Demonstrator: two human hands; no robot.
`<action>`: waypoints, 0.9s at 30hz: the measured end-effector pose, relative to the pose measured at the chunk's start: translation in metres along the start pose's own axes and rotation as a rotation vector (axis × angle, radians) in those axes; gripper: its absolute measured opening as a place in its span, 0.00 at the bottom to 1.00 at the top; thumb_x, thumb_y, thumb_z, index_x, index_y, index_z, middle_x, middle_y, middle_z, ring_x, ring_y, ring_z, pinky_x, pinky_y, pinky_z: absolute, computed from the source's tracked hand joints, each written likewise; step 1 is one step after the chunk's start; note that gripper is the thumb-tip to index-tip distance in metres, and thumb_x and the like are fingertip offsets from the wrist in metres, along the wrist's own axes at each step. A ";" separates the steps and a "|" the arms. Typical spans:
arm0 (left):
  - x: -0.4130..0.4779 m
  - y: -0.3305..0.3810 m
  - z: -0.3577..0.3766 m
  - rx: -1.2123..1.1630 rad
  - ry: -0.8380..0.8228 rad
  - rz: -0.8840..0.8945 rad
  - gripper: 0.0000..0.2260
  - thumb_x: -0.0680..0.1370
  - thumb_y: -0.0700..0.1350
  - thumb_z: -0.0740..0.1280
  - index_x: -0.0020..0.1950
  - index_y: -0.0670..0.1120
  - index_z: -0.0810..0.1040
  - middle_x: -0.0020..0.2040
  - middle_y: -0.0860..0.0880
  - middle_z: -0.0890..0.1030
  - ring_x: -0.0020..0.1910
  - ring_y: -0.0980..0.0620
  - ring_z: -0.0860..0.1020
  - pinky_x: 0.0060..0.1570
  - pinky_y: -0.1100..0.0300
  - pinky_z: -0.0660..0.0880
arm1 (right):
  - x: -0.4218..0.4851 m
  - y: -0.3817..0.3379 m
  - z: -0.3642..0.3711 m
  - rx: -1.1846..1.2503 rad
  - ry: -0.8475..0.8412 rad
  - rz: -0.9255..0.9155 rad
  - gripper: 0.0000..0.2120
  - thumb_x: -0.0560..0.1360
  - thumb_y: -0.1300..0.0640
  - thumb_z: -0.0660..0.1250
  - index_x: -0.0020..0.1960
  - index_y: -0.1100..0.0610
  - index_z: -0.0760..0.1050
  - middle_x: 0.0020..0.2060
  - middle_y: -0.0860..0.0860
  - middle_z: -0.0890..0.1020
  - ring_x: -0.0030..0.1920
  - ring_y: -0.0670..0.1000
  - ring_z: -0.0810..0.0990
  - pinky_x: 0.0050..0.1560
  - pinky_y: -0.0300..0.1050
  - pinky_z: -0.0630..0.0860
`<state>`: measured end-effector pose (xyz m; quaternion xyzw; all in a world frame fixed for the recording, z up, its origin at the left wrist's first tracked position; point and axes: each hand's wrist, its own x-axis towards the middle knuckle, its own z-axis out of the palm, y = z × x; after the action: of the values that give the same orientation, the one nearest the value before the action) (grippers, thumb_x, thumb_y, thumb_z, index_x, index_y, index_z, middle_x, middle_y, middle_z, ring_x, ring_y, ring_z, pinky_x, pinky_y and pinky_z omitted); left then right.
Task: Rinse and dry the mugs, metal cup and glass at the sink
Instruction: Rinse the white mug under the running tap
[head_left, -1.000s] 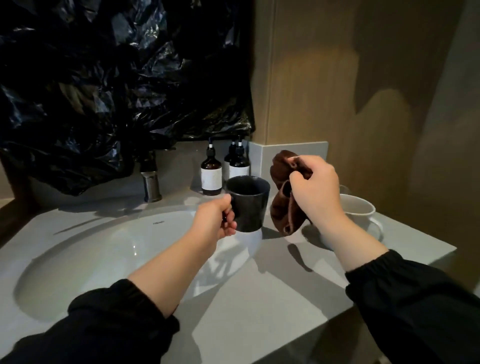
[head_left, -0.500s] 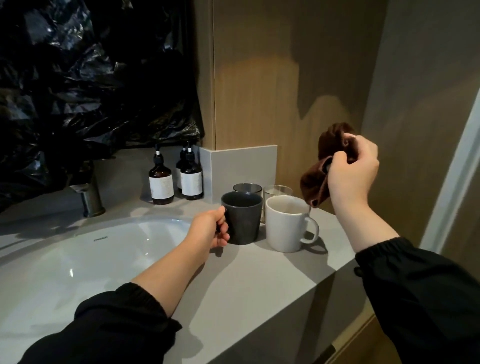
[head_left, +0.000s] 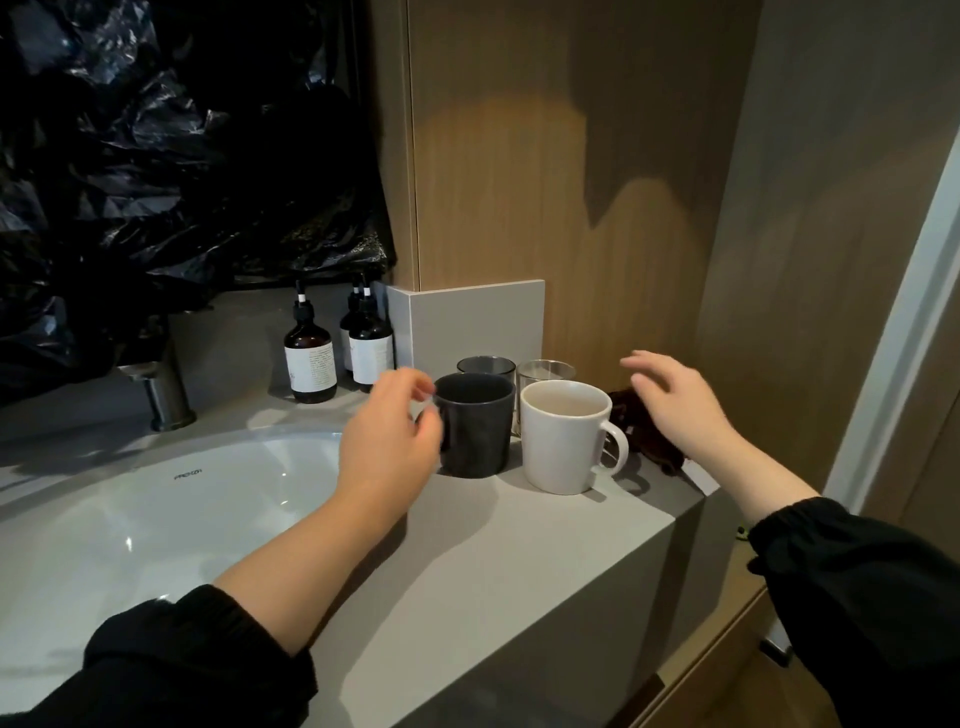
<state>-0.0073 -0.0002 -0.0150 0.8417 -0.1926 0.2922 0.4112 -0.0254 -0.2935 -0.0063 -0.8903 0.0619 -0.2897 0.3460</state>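
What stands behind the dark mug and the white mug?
Behind the dark mug stands a metal cup; behind the white mug stands a glass. Only their rims and upper walls show; the mugs cover their lower parts.

Three amber pump bottles (head_left: 310, 364) beside a steel faucet (head_left: 165, 397), crumpled black plastic sheeting (head_left: 156, 156) behind, wood-panelled wall (head_left: 545, 156).

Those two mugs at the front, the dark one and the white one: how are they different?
The dark mug is charcoal, while the white mug is pale cream. The white mug's handle points right in plain view; the dark mug's handle is hidden behind the left hand. The dark mug stands nearer the sink, the white one nearer the brown cloth. Both stand upright on the counter, mouths up.
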 end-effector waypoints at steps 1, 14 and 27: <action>-0.005 0.007 0.002 -0.022 -0.023 0.096 0.04 0.78 0.40 0.63 0.48 0.48 0.75 0.46 0.53 0.76 0.40 0.52 0.75 0.42 0.53 0.74 | -0.004 -0.009 -0.004 0.190 -0.035 0.019 0.14 0.82 0.57 0.56 0.62 0.53 0.76 0.65 0.51 0.75 0.68 0.51 0.70 0.70 0.47 0.65; -0.034 0.059 0.033 -0.440 -0.524 -0.169 0.09 0.79 0.42 0.66 0.57 0.48 0.81 0.55 0.51 0.81 0.52 0.52 0.78 0.42 0.65 0.79 | -0.039 -0.037 -0.001 0.656 -0.204 0.390 0.20 0.82 0.46 0.50 0.66 0.55 0.71 0.63 0.55 0.77 0.62 0.57 0.77 0.58 0.52 0.76; -0.049 0.090 0.045 -0.532 -0.508 -0.400 0.11 0.78 0.50 0.67 0.42 0.44 0.81 0.41 0.50 0.80 0.44 0.52 0.76 0.46 0.59 0.76 | -0.051 -0.042 0.013 0.747 -0.182 0.529 0.17 0.82 0.47 0.53 0.59 0.55 0.74 0.62 0.54 0.77 0.61 0.56 0.76 0.64 0.56 0.72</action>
<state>-0.0805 -0.0849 -0.0168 0.7724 -0.1895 -0.0702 0.6022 -0.0638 -0.2390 -0.0105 -0.6802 0.1477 -0.1147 0.7087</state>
